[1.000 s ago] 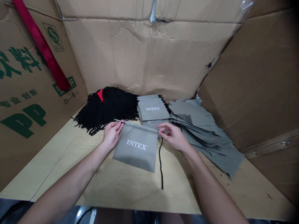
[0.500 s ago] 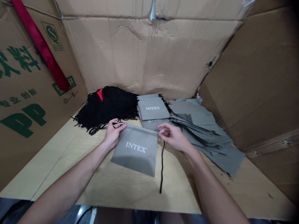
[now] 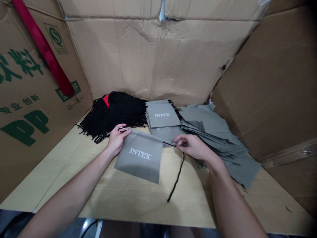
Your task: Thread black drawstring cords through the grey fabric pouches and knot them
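Sagging over the worktop [image 3: 123,205], the grey INTEX pouch [image 3: 139,165] looks light and limp, best held by its top hem [image 3: 146,135], which the left hand [image 3: 116,140] pinches while the right hand [image 3: 194,146] pinches black cord [image 3: 178,176].

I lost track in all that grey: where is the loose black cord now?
The thin black cord dangles from the right hand, right of the grey INTEX pouch.

Dim corners, soft wide-angle blur.
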The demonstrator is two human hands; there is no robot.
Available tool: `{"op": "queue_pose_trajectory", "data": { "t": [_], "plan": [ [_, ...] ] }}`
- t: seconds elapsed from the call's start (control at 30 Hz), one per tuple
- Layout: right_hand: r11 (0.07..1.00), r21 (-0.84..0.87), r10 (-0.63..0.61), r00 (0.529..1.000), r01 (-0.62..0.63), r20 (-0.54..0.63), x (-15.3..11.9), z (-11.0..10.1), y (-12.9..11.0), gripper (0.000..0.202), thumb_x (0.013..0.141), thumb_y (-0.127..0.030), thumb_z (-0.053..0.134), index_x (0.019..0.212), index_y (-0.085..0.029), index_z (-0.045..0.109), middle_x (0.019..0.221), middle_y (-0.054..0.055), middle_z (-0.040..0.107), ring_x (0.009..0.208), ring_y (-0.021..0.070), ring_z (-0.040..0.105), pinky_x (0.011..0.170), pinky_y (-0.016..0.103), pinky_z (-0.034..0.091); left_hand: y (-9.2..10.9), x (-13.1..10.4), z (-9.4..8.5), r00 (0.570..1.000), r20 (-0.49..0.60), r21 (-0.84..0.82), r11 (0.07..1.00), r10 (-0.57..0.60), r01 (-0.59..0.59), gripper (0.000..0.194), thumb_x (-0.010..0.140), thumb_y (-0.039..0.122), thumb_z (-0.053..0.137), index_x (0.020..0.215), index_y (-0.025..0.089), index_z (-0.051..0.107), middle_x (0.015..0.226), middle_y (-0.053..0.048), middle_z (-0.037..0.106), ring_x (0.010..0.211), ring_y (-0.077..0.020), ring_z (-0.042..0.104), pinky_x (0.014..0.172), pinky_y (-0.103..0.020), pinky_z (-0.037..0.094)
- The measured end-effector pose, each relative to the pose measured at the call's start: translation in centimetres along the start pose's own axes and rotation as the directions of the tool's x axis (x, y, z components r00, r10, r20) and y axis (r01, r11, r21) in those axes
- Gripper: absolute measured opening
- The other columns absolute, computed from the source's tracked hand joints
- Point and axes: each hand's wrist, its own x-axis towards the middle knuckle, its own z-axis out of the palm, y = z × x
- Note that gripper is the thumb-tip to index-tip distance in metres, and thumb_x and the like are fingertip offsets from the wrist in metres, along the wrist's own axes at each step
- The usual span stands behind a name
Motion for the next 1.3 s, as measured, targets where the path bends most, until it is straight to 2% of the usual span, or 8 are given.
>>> {"op": "queue_pose_trajectory", "data": {
  "t": [0.17, 0.43, 0.7, 0.8, 0.9, 1.1, 1.2, 1.3],
  "plan": [
    [0.993, 0.109, -0.042, 0.999, 0.04, 0.017, 0.2, 0.6, -0.3, 0.02, 0.075, -0.03, 0.067, 0.089, -0.018, 0.074, 0.085, 0.006, 0.076, 0.077, 0.0207, 0.069, 0.073, 0.031, 0.052, -0.5, -0.2, 0.2, 1.0, 0.005, 0.018, 1.0, 0.02, -0.021, 0.043, 0.054, 0.017, 0.086, 0.09, 0.013, 0.063, 0.083, -0.004, 0.071, 0.077, -0.0132, 0.066, 0.081, -0.027, 0.048],
    [0.99, 0.097, -0.099, 0.995, 0.101, -0.027, 0.7, 2.0, -0.9, 0.027, 0.086, -0.035, 0.054, 0.087, -0.015, 0.072, 0.073, 0.005, 0.071, 0.061, 0.0151, 0.06, 0.058, 0.025, 0.045, -1.0, -0.5, 0.2, 0.999, -0.043, 0.027, 1.0, 0.01, -0.009, 0.041, 0.057, 0.025, 0.085, 0.09, 0.013, 0.064, 0.062, 0.002, 0.063, 0.053, -0.0081, 0.057, 0.054, -0.019, 0.044],
    [0.998, 0.038, -0.056, 0.997, 0.059, -0.053, 0.6, 1.6, -0.6, 0.029, 0.087, -0.037, 0.052, 0.083, -0.015, 0.069, 0.074, 0.007, 0.07, 0.063, 0.0167, 0.059, 0.06, 0.027, 0.045, -0.9, 0.1, 0.0, 0.976, -0.195, 0.036, 0.995, 0.094, -0.088, 0.038, 0.07, 0.024, 0.076, 0.101, 0.017, 0.055, 0.08, -0.003, 0.067, 0.068, -0.016, 0.068, 0.06, -0.027, 0.053],
    [0.999, 0.027, -0.046, 0.998, 0.047, -0.045, 0.7, 1.6, -0.5, 0.026, 0.086, -0.035, 0.051, 0.083, -0.015, 0.068, 0.074, 0.006, 0.069, 0.063, 0.0167, 0.058, 0.061, 0.028, 0.045, -0.9, 0.1, -0.1, 0.989, -0.144, 0.077, 0.997, 0.042, -0.031, 0.044, 0.071, 0.029, 0.076, 0.106, 0.017, 0.054, 0.082, -0.004, 0.068, 0.068, -0.0152, 0.067, 0.059, -0.025, 0.051],
    [0.997, 0.06, -0.049, 0.998, 0.051, -0.036, 0.7, 1.7, -0.4, 0.02, 0.083, -0.03, 0.053, 0.085, -0.015, 0.066, 0.073, 0.005, 0.067, 0.063, 0.0157, 0.058, 0.061, 0.027, 0.045, -1.1, -0.3, 0.1, 0.993, -0.109, 0.104, 0.994, 0.034, -0.022, 0.06, 0.061, 0.022, 0.083, 0.112, 0.017, 0.052, 0.081, -0.002, 0.068, 0.069, -0.0124, 0.065, 0.063, -0.022, 0.049],
    [0.984, 0.084, -0.151, 0.985, 0.158, -0.082, 0.7, 2.5, -0.9, 0.036, 0.083, -0.037, 0.061, 0.114, -0.019, 0.064, 0.092, 0.005, 0.068, 0.063, 0.0132, 0.056, 0.06, 0.026, 0.046, -1.4, -1.8, 1.2, 0.988, 0.071, 0.067, 0.989, -0.14, 0.135, 0.059, 0.057, 0.018, 0.085, 0.106, 0.018, 0.052, 0.075, 0.001, 0.066, 0.063, -0.0101, 0.063, 0.058, -0.019, 0.047],
    [0.979, 0.028, -0.2, 0.976, 0.203, -0.086, 0.8, 2.6, -1.1, 0.028, 0.085, -0.041, 0.061, 0.102, -0.021, 0.072, 0.096, 0.006, 0.071, 0.073, 0.0159, 0.06, 0.067, 0.028, 0.047, -1.4, -2.5, 1.6, 0.974, 0.122, 0.077, 0.98, -0.193, 0.185, 0.052, 0.056, 0.019, 0.086, 0.099, 0.018, 0.056, 0.075, 0.001, 0.066, 0.065, -0.0108, 0.064, 0.062, -0.021, 0.05],
    [0.986, 0.016, -0.166, 0.982, 0.168, -0.087, 0.9, 2.4, -0.9, 0.024, 0.085, -0.04, 0.061, 0.09, -0.021, 0.074, 0.089, 0.005, 0.074, 0.077, 0.0183, 0.064, 0.069, 0.028, 0.047, -1.3, -2.4, 1.5, 0.954, 0.153, 0.197, 0.954, -0.258, 0.227, 0.04, 0.058, 0.024, 0.086, 0.088, 0.013, 0.062, 0.077, -0.004, 0.068, 0.069, -0.0137, 0.066, 0.065, -0.024, 0.052]
  ]
}}
